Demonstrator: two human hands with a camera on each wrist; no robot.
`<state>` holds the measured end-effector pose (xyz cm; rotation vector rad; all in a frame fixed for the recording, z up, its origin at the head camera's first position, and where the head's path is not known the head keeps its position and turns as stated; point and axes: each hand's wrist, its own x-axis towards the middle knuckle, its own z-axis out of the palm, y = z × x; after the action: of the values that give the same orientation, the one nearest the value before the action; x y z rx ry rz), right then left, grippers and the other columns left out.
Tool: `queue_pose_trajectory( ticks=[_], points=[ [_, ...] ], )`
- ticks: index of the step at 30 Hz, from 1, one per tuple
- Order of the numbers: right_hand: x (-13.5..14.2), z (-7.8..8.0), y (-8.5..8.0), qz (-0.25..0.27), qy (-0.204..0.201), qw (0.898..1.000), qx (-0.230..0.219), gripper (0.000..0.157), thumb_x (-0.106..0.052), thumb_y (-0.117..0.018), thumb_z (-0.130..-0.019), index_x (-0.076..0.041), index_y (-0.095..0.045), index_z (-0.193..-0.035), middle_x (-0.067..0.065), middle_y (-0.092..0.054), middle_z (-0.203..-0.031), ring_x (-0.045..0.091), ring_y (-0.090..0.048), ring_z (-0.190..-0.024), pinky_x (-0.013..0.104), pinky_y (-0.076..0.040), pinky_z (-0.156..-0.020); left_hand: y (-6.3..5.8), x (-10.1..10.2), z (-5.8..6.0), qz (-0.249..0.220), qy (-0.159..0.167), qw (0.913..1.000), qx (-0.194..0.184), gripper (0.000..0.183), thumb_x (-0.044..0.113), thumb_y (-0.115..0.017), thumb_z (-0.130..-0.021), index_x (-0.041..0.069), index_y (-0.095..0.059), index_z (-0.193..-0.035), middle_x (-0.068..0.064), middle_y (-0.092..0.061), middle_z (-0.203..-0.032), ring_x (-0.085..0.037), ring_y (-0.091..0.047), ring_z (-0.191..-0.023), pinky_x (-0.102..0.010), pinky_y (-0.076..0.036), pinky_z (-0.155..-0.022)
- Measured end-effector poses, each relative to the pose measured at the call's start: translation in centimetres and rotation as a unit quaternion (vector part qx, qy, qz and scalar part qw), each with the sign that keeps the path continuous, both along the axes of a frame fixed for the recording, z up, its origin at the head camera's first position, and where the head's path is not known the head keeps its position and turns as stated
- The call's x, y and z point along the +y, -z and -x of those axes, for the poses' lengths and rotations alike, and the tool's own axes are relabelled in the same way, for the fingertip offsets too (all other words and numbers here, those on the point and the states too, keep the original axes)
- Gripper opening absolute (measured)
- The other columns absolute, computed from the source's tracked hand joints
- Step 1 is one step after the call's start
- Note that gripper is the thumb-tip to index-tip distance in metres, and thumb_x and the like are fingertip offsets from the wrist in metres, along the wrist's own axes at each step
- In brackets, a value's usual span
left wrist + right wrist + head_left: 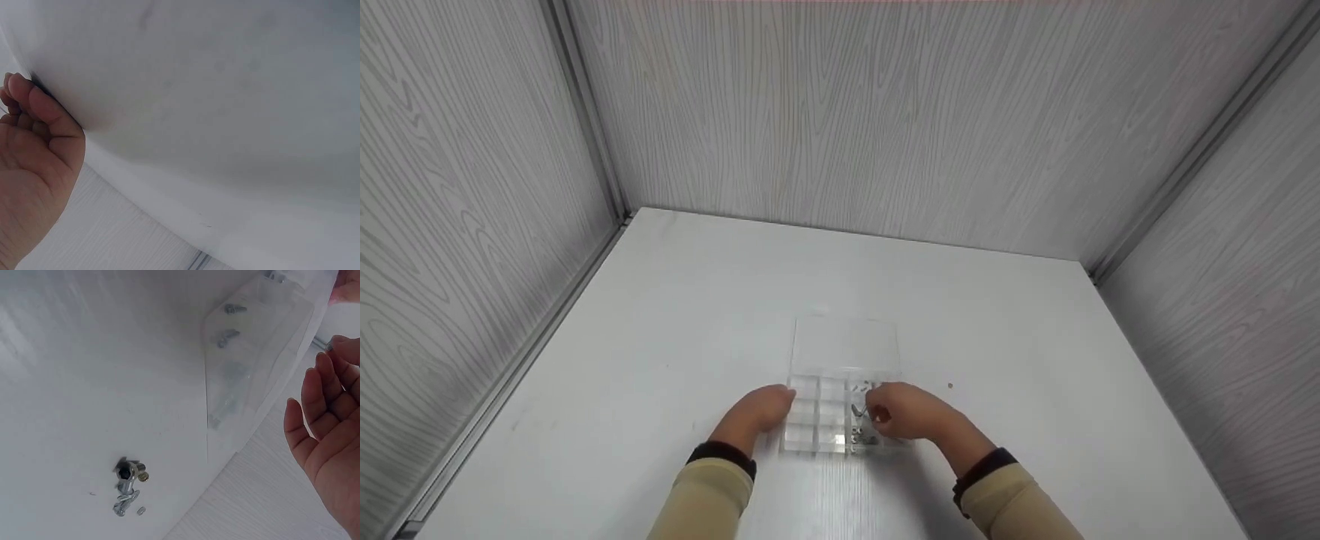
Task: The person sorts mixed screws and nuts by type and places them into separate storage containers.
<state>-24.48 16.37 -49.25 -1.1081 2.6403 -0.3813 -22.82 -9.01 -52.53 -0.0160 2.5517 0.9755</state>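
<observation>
A clear plastic compartment box [832, 412] lies on the white table with its lid [846, 343] laid back. My left hand [765, 409] holds the box's left edge; in the left wrist view that hand [39, 152] has curled fingers, and the box is almost wholly outside that view. Over the right-hand compartments, my right hand [911, 411] pinches a small metal screw [320, 343] between thumb and finger. The other fingers of the right hand [332, 416] are loosely bent. Small screws [228, 337] show through the box's clear wall.
A small pile of bolts and screws [126, 481] lies on the table beside the box in the right wrist view. To the right of the box is one tiny brownish piece [950, 385]. Grey wood-grain panels [840, 112] wall the table [660, 300] at the back and sides.
</observation>
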Motion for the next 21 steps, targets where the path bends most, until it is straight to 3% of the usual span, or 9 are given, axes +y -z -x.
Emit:
queue_pose_trajectory(
  ticks=[6,11,21],
  points=[
    [0.3,0.1,0.3,-0.011,-0.005,1.000,0.006,0.005,-0.008,-0.064,-0.080,-0.012,-0.062,-0.082,-0.009,-0.053,-0.072,0.006,-0.049,-0.067,0.023,-0.044,-0.060,-0.2,0.1,0.0,0.002,-0.002,1.0000,-0.006,0.050,0.029,-0.028,-0.099,-0.004,-0.040,-0.134,-0.022,-0.039,-0.138,-0.039,-0.031,-0.129,-0.048,-0.023,-0.107],
    [1.5,0.8,0.4,0.011,0.007,1.000,0.009,0.008,-0.009,-0.062,-0.082,-0.016,-0.059,-0.078,-0.010,-0.051,-0.071,0.006,-0.048,-0.066,0.022,-0.043,-0.059,0.0,0.1,0.2,0.001,0.016,0.9998,-0.007,0.049,0.028,-0.025,-0.100,-0.004,-0.038,-0.135,-0.022,-0.038,-0.139,-0.039,-0.028,-0.131,-0.048,-0.021,-0.108],
    [5.2,2.4,0.4,0.027,0.095,0.995,0.029,0.013,-0.001,-0.060,-0.078,-0.013,-0.059,-0.075,-0.007,-0.053,-0.070,0.011,-0.049,-0.066,0.029,-0.043,-0.060,0.0,0.1,0.2,0.003,0.015,0.9999,0.000,0.048,0.027,-0.027,-0.100,-0.005,-0.041,-0.133,-0.023,-0.040,-0.136,-0.039,-0.031,-0.129,-0.048,-0.023,-0.106]
  ],
)
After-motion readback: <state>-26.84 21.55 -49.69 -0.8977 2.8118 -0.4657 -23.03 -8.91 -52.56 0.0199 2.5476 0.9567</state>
